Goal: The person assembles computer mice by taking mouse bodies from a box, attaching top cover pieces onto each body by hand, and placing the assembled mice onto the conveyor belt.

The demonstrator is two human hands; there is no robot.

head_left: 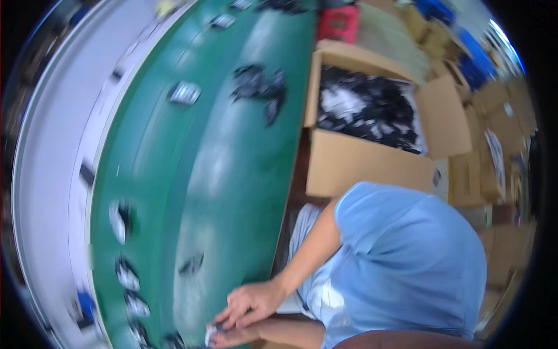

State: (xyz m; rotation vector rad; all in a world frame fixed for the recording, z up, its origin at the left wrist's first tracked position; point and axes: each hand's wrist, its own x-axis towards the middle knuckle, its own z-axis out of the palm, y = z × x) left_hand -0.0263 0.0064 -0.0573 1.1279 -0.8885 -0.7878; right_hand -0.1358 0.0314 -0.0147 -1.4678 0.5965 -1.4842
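My right hand reaches across from the right, its fingers bent down over the front of my left hand. Just below it, my left hand pinches a small white-and-dark piece near the bottom of the picture, and the right fingertips meet that piece too. Blur hides its exact kind. Both hands are over the near part of a green belt-like work surface. A small dark piece lies on the green just beyond them, and several black-and-white packets line its left side.
Farther up the green surface lie a cluster of black pieces and a white-labelled packet. An open cardboard box full of black and white pieces stands to the right, with a red crate behind. More cartons are stacked at far right.
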